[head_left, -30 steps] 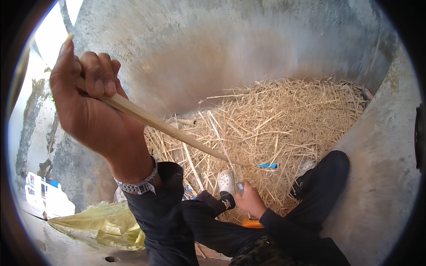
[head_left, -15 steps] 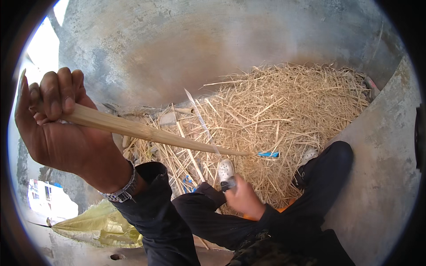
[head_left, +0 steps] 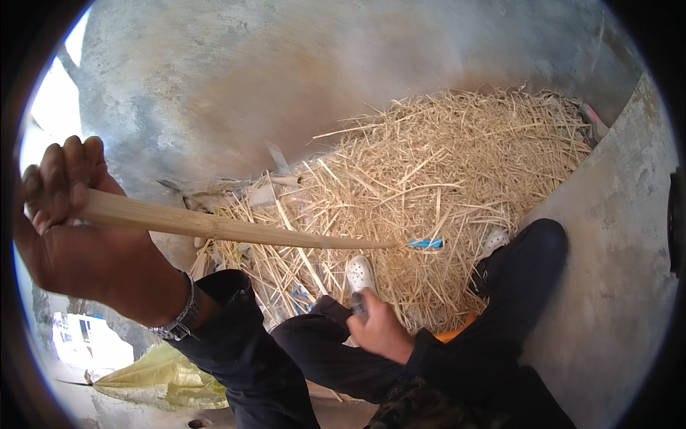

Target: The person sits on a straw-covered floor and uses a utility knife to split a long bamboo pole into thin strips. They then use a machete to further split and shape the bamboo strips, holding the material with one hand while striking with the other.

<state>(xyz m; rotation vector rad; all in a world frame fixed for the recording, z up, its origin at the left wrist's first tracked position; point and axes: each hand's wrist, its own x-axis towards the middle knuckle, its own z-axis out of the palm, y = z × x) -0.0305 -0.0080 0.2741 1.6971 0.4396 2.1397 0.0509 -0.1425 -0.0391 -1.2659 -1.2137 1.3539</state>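
Observation:
My left hand (head_left: 86, 236) is raised at the left, its fingers wrapped round the thick end of a split bamboo pole (head_left: 250, 232). From there the pole slants down rightward, and its thin end lies over the shavings. Low in the middle, my right hand (head_left: 382, 329) is closed on the dark handle of a long knife (head_left: 359, 303). Its blade is smeared by motion. Only a faint pale tip shows against the wall, beyond the pole. Pale bamboo shavings (head_left: 457, 171) are heaped under and beyond the pole.
A grey wall (head_left: 286, 86) rises behind the heap, and another slab (head_left: 607, 264) stands at the right. My feet in white clogs (head_left: 359, 274) rest among the shavings. Near the pole's end lies a blue strip (head_left: 426, 244). A yellowish sack (head_left: 161, 379) lies lower left.
My left hand has lowered and shifted left, bringing the pole's thick end down with it. My right hand has moved slightly left and down, and the knife blade has swung leftward.

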